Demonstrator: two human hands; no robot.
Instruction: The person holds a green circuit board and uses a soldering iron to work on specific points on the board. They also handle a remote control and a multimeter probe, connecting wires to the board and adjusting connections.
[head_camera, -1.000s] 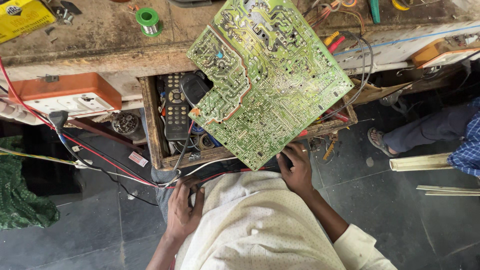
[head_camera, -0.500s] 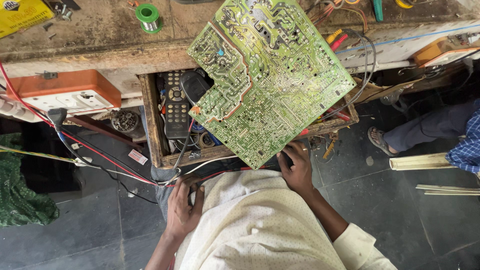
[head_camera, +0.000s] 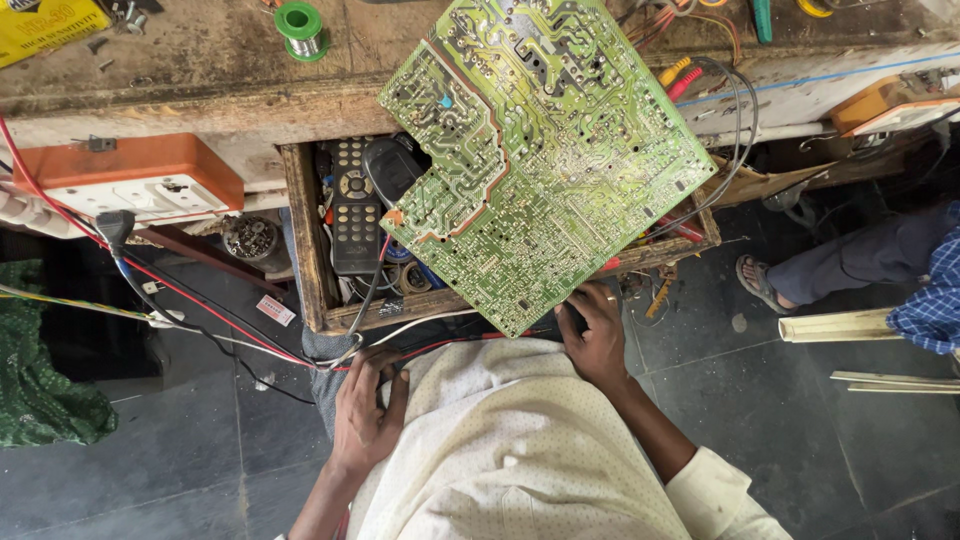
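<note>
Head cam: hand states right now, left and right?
Left hand: flat on the lap by the wires, holding nothing.
Right hand: at the lower edge of the green circuit board; whether it grips the board cannot be told.

Green circuit board (head_camera: 545, 160), solder side up, tilted, resting over open drawer.

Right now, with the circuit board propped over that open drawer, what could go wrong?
1. The green circuit board leans tilted across the open wooden drawer, with only the right hand at its lower corner; it may slip down.
2. Red and black wires trail past the left hand near the lap; a knee or hand movement could snag them.
3. The board's solder side faces up, so stray wire ends by the bench could perhaps touch its tracks.
</note>
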